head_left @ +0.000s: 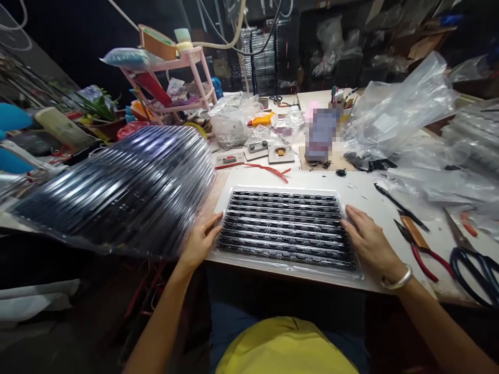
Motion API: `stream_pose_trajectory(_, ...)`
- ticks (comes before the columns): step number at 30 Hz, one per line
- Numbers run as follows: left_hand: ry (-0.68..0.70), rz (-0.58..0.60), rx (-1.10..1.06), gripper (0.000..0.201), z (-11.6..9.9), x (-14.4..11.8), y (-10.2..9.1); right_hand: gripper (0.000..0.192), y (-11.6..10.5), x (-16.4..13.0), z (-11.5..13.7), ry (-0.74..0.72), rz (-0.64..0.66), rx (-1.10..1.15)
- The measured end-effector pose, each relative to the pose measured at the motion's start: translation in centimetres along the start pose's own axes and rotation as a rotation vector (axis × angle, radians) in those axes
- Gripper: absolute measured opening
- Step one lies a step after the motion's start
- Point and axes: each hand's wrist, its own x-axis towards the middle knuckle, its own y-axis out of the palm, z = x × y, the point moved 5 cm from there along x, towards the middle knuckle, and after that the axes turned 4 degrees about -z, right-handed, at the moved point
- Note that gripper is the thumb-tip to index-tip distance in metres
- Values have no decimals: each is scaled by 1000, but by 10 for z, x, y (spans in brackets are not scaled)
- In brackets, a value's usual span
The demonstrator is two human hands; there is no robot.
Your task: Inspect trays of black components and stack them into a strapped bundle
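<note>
A clear plastic tray [288, 268] lies flat on the worktable in front of me, filled with rows of small black parts [286, 226]. My left hand [201, 240] holds its left edge, thumb and fingers at the rim. On the opposite side my right hand [366, 236] grips the right edge, fingertips on the rim and a bangle on the wrist. Just left of my left hand rests a large stack of similar trays in plastic wrap [128, 187]. What the fingers do under the rims is hidden.
Diagonal pliers [423, 254], large scissors [473, 265] and black tweezers [401, 206] lie at the right. Clear plastic bags [401, 114] pile up behind them. A red strip [268, 169] and small component cards [281, 154] lie beyond the tray. A pink rack [202, 78] stands back left.
</note>
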Motion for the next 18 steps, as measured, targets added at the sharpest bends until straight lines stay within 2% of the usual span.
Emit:
stream_pose_trajectory(5, 36, 22, -20, 48, -2, -4, 5, 56, 2, -2, 11, 274, 6, 345)
stream_pose_trajectory(9, 90, 49, 23, 44, 0, -7, 10, 57, -8, -3, 18, 502, 7, 595)
stream_pose_trajectory(12, 120, 66, 33, 43, -1, -8, 10, 55, -23, 1, 26, 531, -78, 767)
stream_pose_trajectory(14, 112, 84, -4, 44, -3, -9, 9, 63, -29, 4, 34, 516, -47, 874)
stream_pose_trajectory(16, 43, 72, -148, 45, -2, -10, 6, 74, -32, 7, 42, 516, 34, 982)
stream_pose_trajectory(18, -71, -25, -410, 50, 1, -10, 0, 77, -34, 10, 47, 515, 71, 1081)
